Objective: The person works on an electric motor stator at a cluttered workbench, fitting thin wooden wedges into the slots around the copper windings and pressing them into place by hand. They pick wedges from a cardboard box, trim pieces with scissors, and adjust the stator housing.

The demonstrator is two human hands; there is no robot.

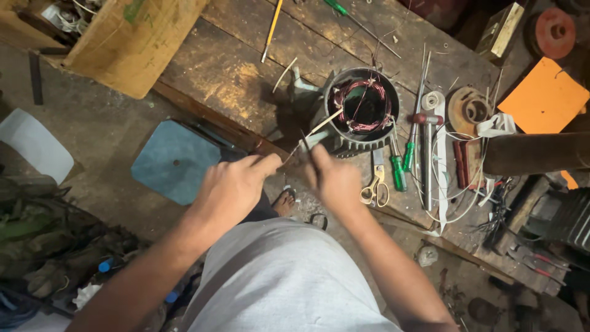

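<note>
Two hands pulling a thin strand from a motor shell near the front edge of the workbench.

Left hand [236, 184] pinching the strand [316, 127] between thumb and finger; right hand [332, 179] closed around the near end, fingers pressed together. Motor shell [362, 110] with copper coils [364, 104] close to the bench [227, 74] edge. Too hard a tug: maybe a snapped strand, scraped coils, or a tipped shell. Scissors [375, 187] and green screwdrivers [402, 163] just beside the right hand, easy to bump off.

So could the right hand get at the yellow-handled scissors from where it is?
Probably yes. The scissors lie on the bench just beside the right hand with nothing between, though that hand's grip is already pinching a thin wire.
</note>
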